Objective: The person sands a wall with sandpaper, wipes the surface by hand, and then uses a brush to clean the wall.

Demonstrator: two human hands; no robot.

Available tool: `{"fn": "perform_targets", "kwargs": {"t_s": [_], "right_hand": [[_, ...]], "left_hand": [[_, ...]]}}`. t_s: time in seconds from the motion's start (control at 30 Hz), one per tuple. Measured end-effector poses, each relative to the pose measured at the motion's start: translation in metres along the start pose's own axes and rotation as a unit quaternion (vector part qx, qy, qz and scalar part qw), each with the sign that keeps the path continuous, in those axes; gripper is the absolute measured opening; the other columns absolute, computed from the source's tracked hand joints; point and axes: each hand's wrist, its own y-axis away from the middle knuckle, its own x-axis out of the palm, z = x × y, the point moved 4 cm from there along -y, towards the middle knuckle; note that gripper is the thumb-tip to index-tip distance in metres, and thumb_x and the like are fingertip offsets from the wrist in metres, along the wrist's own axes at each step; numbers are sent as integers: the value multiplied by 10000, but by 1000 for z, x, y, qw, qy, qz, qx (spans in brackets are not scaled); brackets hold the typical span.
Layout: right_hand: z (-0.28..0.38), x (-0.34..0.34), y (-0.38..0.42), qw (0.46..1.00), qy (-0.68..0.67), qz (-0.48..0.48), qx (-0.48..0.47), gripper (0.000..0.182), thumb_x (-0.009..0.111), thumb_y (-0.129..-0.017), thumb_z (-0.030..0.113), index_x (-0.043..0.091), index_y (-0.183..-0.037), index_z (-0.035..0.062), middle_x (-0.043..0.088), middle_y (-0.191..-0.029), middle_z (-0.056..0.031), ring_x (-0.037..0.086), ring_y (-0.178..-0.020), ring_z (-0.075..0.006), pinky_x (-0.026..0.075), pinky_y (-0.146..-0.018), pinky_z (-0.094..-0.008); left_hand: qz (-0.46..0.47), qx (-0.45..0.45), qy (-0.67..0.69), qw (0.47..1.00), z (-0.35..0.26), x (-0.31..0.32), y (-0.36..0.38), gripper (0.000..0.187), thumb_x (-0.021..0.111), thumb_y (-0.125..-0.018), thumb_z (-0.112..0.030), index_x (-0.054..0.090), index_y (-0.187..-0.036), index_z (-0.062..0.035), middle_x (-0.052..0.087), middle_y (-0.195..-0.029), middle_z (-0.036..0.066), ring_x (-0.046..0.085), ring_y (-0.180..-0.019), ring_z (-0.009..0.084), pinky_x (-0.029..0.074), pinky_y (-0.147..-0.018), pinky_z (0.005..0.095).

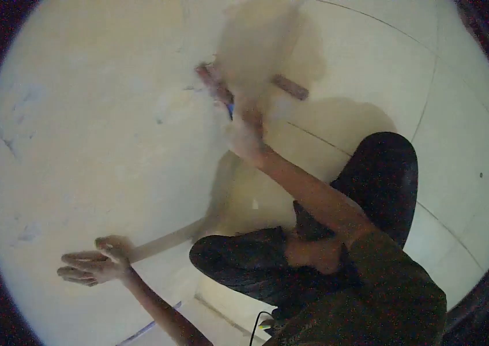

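Observation:
My left hand (96,264) is at the lower left against the pale wall surface (83,173), fingers stretched out and holding nothing. My right hand (245,135), smeared by motion, is higher up near the middle of the view. Its fingers are closed around a blurred reddish-brown tool (215,83) with a small blue part. The tool's head is at the pale surface; its exact kind cannot be made out. Just right of it, a separate reddish-brown block-like piece (290,87) lies on the tiled floor.
My bent legs in dark trousers (386,173) rest on the pale tiled floor (452,202). A thin black cable (254,326) shows at the bottom. Dark scuffs mark the wall, and a shadow falls above my right hand.

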Motion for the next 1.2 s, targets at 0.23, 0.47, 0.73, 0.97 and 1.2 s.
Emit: {"fn": "perform_targets", "kwargs": {"t_s": [0.23, 0.47, 0.73, 0.97, 1.2], "right_hand": [[-14, 0, -29, 989, 87, -43, -113, 451, 711, -906, 214, 600, -1342, 181, 651, -1189, -94, 562, -1114, -342, 357, -1023, -519], [-7, 6, -19, 991, 10, 40, -128, 479, 649, -931, 188, 567, -1401, 234, 582, -1350, -135, 484, -1284, -422, 356, -1052, -639], [-30, 16, -37, 993, 36, 82, -76, 448, 641, -940, 163, 585, -1385, 158, 644, -1260, -160, 608, -1162, -373, 437, -1010, -547], [-26, 40, -36, 986, 58, -34, -149, 452, 725, -869, 141, 622, -1309, 141, 656, -1194, -147, 591, -1132, -393, 426, -977, -539], [-19, 27, -35, 979, 113, -31, -169, 419, 717, -888, 191, 637, -1295, 138, 658, -1156, -142, 571, -1115, -353, 392, -995, -541]], "left_hand": [[-35, 15, -26, 999, 9, 12, 11, 756, 435, -1008, -585, 361, -1601, -121, 344, -1640, 140, 338, -1492, 389, 398, -1073, 523], [-61, -32, -28, 997, 9, 15, 12, 697, 442, -998, -550, 450, -1555, -131, 501, -1537, 107, 473, -1411, 351, 399, -1053, 510], [-81, 53, -64, 993, -15, 29, -3, 737, 429, -1000, -583, 405, -1581, -130, 445, -1584, 135, 441, -1436, 356, 389, -1072, 511], [-11, -1, 1, 1000, 11, 35, -1, 865, 406, -974, -704, 345, -1603, -113, 252, -1663, 225, 289, -1511, 420, 331, -1148, 563], [3, -22, 26, 999, 7, 33, -3, 885, 419, -961, -734, 319, -1620, -151, 237, -1675, 219, 246, -1531, 431, 263, -1181, 587]]}}
